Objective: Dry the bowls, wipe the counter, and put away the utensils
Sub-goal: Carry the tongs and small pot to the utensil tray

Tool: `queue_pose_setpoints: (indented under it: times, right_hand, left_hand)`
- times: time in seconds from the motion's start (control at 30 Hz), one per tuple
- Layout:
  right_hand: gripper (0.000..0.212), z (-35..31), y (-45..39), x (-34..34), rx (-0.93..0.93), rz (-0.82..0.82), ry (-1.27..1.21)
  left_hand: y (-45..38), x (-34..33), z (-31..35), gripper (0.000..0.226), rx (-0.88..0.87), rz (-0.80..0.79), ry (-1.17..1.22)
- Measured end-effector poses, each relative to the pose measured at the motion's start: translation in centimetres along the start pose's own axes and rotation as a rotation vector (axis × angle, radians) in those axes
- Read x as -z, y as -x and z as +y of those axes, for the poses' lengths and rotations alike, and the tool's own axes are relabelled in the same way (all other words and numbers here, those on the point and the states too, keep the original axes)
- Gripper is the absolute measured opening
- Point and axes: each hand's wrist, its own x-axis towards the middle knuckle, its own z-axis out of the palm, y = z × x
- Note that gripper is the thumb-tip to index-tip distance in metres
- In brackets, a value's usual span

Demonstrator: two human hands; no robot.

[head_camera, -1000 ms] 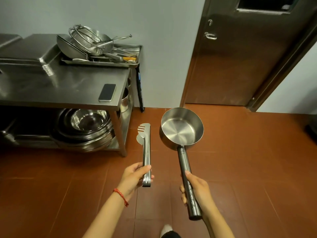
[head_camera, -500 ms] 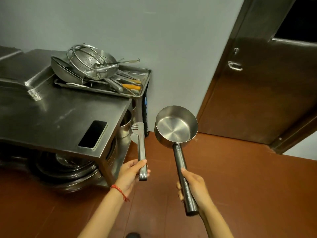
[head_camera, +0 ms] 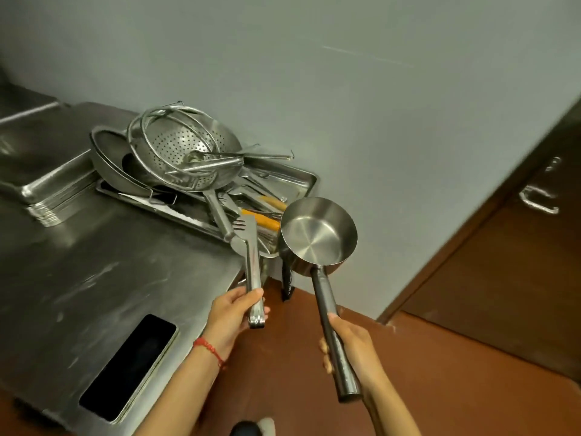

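Note:
My left hand (head_camera: 234, 319) grips steel tongs (head_camera: 251, 259) by their hinged end, tips pointing up at the tray's near corner. My right hand (head_camera: 352, 347) holds a long-handled steel saucepan (head_camera: 317, 236) by its dark handle, the bowl level and empty, just right of the tongs. A metal tray (head_camera: 301, 179) at the counter's far right corner is piled with a perforated colander (head_camera: 185, 149), a pan, and several utensils, some with orange handles (head_camera: 262, 220). The steel counter (head_camera: 103, 278) lies to my left.
A black phone (head_camera: 129, 366) lies face up near the counter's front edge. Stacked steel trays (head_camera: 47, 190) sit at the back left. A grey wall is ahead, a brown metal door (head_camera: 509, 262) at the right, red tile floor below.
I have come closer to the counter; the tongs and saucepan have moved up and forward to the tray's near corner. The lower shelf of bowls has dropped out of view.

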Motion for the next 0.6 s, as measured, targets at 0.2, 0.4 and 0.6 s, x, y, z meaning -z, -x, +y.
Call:
queue_pose_setpoints:
  times: [0.2,0.4,0.6]
  right_hand:
    - [0.037,-6.4,-10.2,-0.2,0.024,-0.102,0.067]
    - [0.036,-12.2,-20.5,-0.1,0.032,-0.277,0.105]
    - [0.039,-17.8,-30.2,-1.1,0.087,-0.537,0.211]
  left_hand:
    - [-8.4,-1.9,4.9,0.017,-0.029,0.066,0.035]
    - [-14.7,-3.6,7.5,0.004,-0.079,0.192,0.144]
    - [-19.6,-4.8,8.6,0.006,-0.136,0.402,0.239]
